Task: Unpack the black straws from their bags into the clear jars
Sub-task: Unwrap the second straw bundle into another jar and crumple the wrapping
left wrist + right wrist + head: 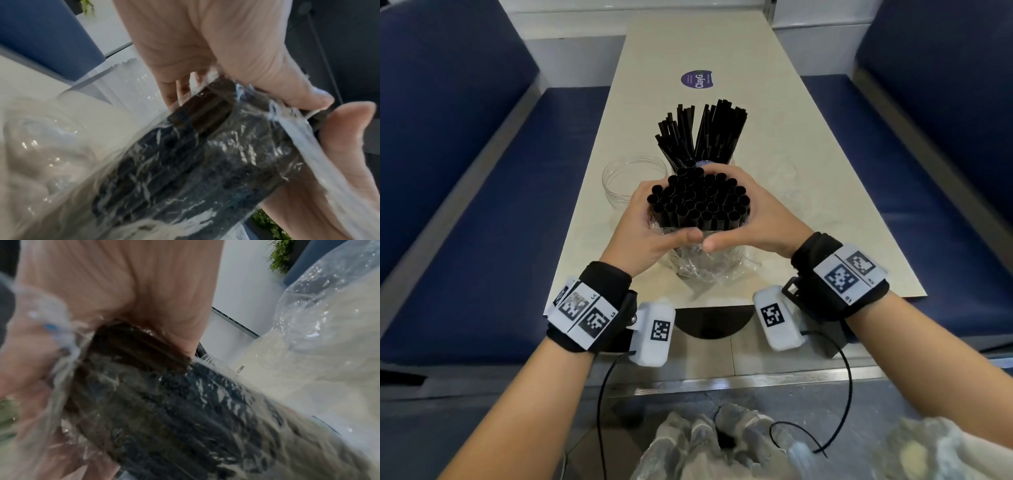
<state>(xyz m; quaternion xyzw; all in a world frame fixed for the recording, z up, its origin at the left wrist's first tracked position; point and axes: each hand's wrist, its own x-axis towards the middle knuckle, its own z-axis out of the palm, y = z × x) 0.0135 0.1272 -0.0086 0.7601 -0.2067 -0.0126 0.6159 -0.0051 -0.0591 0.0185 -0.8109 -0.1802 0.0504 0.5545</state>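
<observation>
Head view. We see the left hand (650,219) and the right hand (756,219) wrapped from either side round one upright bundle of black straws (698,202); the fingers curl about it and the two thumb tips nearly meet on the near side. The open straw ends face up. A clear bag (705,263) is crumpled round the lower part of the bundle, above the near end of the beige table (808,144). Just behind the hands stands a clear jar, mostly hidden, holding a fan of loose straws (702,133). An empty jar (633,178) stands just left of it. A round purple sticker (698,79) lies farther along the table. Blue bench seats (465,171) run along both sides.

Left wrist view. We see the left hand (205,48) closed on the bundle (205,154), with wrinkled bag film (298,129) pressed under the thumb. The thumb of the right hand (345,138) lies against the same film. The picture is blurred.

Right wrist view. We see the right hand (133,288) gripping the bundle (164,394) through the film (61,345). Another clear bag (329,305) lies on the table to the right.
</observation>
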